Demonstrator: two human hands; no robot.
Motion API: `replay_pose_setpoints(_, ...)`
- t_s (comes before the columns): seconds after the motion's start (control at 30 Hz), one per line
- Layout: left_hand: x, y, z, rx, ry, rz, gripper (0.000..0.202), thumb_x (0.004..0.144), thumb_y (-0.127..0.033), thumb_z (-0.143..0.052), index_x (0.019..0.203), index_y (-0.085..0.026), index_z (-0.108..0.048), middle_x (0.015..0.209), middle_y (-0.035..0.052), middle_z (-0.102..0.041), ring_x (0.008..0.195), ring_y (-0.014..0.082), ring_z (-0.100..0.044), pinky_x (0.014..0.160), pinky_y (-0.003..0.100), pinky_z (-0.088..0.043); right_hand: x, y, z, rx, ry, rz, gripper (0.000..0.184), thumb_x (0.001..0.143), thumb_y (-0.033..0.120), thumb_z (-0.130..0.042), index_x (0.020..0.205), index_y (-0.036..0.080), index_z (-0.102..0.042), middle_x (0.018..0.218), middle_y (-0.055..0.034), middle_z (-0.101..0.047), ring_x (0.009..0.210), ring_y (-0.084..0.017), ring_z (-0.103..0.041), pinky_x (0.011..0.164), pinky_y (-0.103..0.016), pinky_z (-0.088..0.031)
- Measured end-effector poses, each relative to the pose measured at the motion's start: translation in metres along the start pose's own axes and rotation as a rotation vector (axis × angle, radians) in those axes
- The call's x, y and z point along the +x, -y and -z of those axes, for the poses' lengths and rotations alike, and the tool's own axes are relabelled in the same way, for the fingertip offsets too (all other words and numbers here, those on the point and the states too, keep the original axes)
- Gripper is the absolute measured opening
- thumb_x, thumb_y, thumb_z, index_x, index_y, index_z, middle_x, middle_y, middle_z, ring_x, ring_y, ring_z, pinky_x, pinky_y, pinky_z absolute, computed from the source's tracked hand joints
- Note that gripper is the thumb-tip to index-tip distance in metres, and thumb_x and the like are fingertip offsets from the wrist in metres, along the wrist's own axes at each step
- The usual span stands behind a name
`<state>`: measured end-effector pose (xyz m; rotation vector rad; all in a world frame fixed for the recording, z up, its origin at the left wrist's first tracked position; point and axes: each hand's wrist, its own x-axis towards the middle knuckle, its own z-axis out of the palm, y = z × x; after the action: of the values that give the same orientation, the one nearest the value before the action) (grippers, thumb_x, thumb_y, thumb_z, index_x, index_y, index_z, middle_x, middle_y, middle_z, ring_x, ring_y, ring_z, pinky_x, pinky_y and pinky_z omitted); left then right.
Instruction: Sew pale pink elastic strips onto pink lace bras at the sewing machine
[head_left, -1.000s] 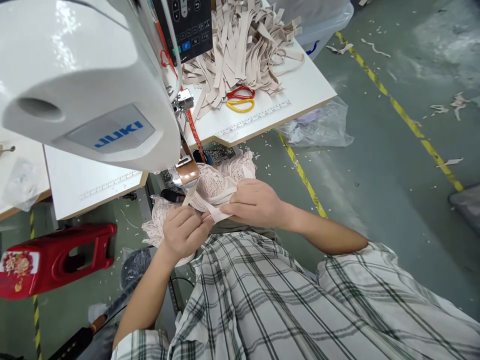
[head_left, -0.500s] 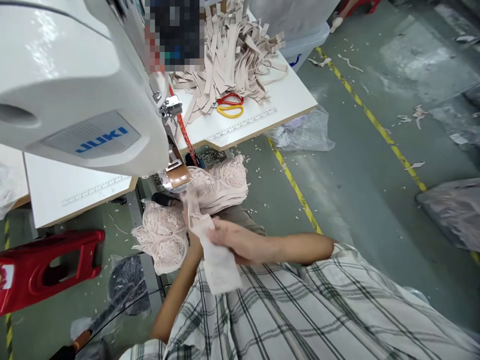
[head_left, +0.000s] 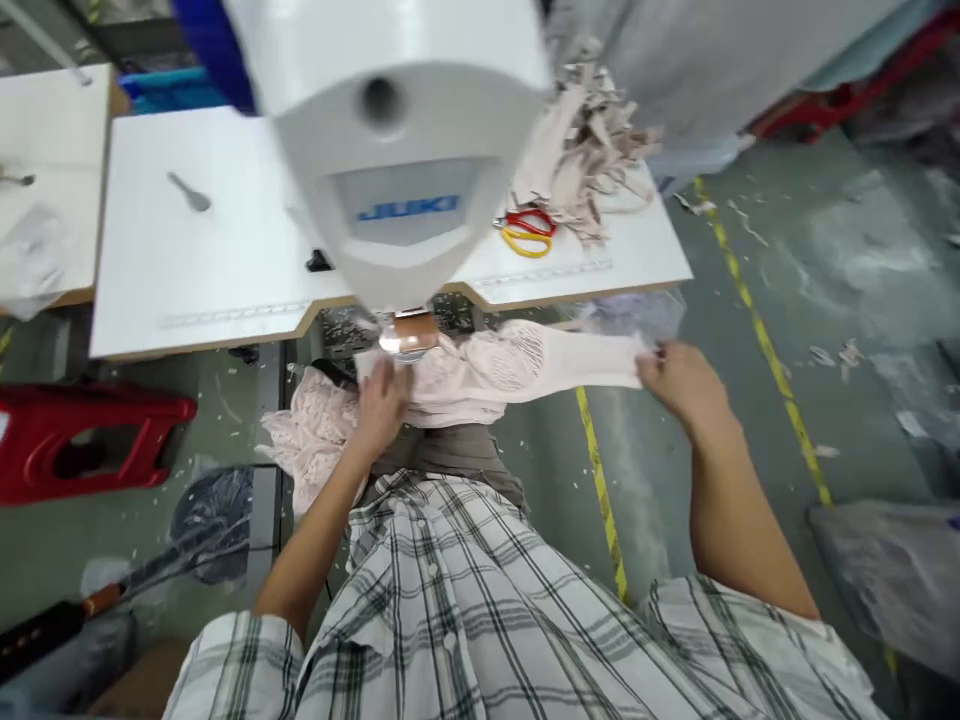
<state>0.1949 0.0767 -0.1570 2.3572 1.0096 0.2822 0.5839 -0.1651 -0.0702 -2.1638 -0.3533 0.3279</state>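
Observation:
A pale pink lace bra [head_left: 517, 358] is stretched sideways below the head of a white JUKI sewing machine [head_left: 409, 200]. My right hand [head_left: 684, 382] grips the end of its plain band, out to the right. Close to the machine's tip, my left hand [head_left: 384, 402] is closed on the bra's other end; its fingertips are partly blurred. More pink bras lie under the stretched one, over my lap. To the left hangs a crumpled heap of lace bras [head_left: 319, 425].
Red and yellow handled scissors [head_left: 529, 232] lie on the white table [head_left: 225, 260] beside a pile of beige fabric strips [head_left: 585, 150]. A red stool [head_left: 82, 440] stands at the left. Plastic bags [head_left: 892, 570] and yellow floor tape [head_left: 600, 480] are on the right.
My hands have moved apart, the right one far to the right, and the bra between them is now spread out. The view has turned, with the machine head now central.

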Motion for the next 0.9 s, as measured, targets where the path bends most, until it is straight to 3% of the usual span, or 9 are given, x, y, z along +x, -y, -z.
replay_pose_setpoints(0.17,-0.089,0.053,0.016,0.176,-0.055,0.4,0.057,0.09,-0.036,-0.054,0.137,-0.005,-0.048,0.144,0.0262,-0.048,0.139,0.0345,-0.041,0.11,0.046,-0.036,-0.055,-0.032,-0.094,-0.373,0.364,0.383,0.044,0.082,0.033,-0.066,0.121,0.011,-0.063,0.122,-0.0234,-0.064,0.113,-0.032,-0.06,0.092,-0.046,-0.048)
replay_pose_setpoints(0.23,-0.127,0.076,0.036,0.233,-0.051,0.577,0.054,0.091,-0.042,-0.051,0.127,-0.002,-0.054,0.126,0.0295,-0.059,0.124,0.0385,-0.053,0.096,0.046,-0.044,-0.092,-0.017,-0.131,-0.305,0.562,0.508,0.042,0.091,0.041,-0.056,0.125,0.017,-0.06,0.126,-0.018,-0.063,0.116,-0.03,-0.06,0.089,-0.044,-0.053)
replay_pose_setpoints(0.3,-0.154,0.087,0.048,0.24,0.016,0.663,0.041,0.091,-0.043,-0.049,0.105,-0.008,-0.064,0.094,0.0211,-0.068,0.097,0.0343,-0.063,0.077,0.038,-0.046,-0.128,0.01,-0.166,-0.231,0.893,0.635,0.036,0.096,0.043,-0.048,0.12,0.02,-0.062,0.121,-0.0139,-0.066,0.111,-0.027,-0.064,0.092,-0.041,-0.054)
replay_pose_setpoints(0.4,-0.175,0.071,0.049,0.186,0.114,0.623,0.034,0.093,-0.039,-0.042,0.078,-0.017,-0.063,0.064,0.0079,-0.061,0.068,0.0229,-0.059,0.063,0.029,-0.039,-0.171,0.048,-0.218,-0.163,1.286,0.859,0.04,0.098,0.042,-0.047,0.131,0.023,-0.058,0.132,-0.0123,-0.063,0.122,-0.026,-0.06,0.102,-0.043,-0.05)
replay_pose_setpoints(0.53,-0.183,0.013,0.045,0.036,0.186,0.365,0.041,0.092,-0.051,-0.046,0.068,-0.021,-0.057,0.065,0.0042,-0.06,0.066,0.0181,-0.056,0.064,0.028,-0.038,-0.2,0.067,-0.265,-0.207,1.493,1.164,0.08,0.077,0.044,-0.075,0.145,0.014,-0.045,0.152,-0.0203,-0.044,0.143,-0.036,-0.037,0.117,-0.056,-0.03)
replay_pose_setpoints(0.63,-0.174,-0.011,0.057,-0.105,0.197,0.146,0.044,0.088,-0.059,-0.052,0.065,-0.021,-0.055,0.065,0.0027,-0.059,0.068,0.0173,-0.057,0.068,0.028,-0.043,-0.201,0.07,-0.26,-0.294,1.674,1.287,0.036,0.078,0.026,-0.073,0.112,0.015,-0.068,0.116,-0.0145,-0.069,0.117,-0.03,-0.059,0.109,-0.049,-0.036)
replay_pose_setpoints(0.7,-0.162,-0.001,0.067,-0.165,0.129,0.087,0.04,0.095,-0.052,-0.042,0.079,-0.02,-0.061,0.078,0.0049,-0.064,0.077,0.0183,-0.061,0.074,0.029,-0.047,-0.192,0.076,-0.235,-0.271,1.715,1.278,0.01,0.086,0.022,-0.063,0.092,0.017,-0.069,0.093,-0.0077,-0.072,0.093,-0.021,-0.064,0.091,-0.035,-0.044)
replay_pose_setpoints(0.8,-0.142,0.038,0.066,-0.032,0.023,0.23,0.039,0.095,-0.043,-0.047,0.123,-0.017,-0.055,0.118,0.0142,-0.063,0.111,0.0264,-0.058,0.095,0.039,-0.045,-0.174,0.092,-0.177,-0.148,1.662,1.218,0.028,0.097,0.032,-0.051,0.076,0.018,-0.061,0.071,-0.0012,-0.063,0.067,-0.014,-0.055,0.066,-0.027,-0.038)
replay_pose_setpoints(0.9,-0.133,0.074,0.043,0.239,0.066,0.408,0.078,0.073,-0.038,-0.075,0.139,-0.011,-0.043,0.135,0.0224,-0.051,0.128,0.0374,-0.047,0.105,0.048,-0.039,-0.159,0.107,-0.119,-0.014,1.576,1.161,0.037,0.101,0.037,-0.046,0.069,0.019,-0.055,0.063,0.0008,-0.058,0.06,-0.012,-0.05,0.062,-0.025,-0.036)
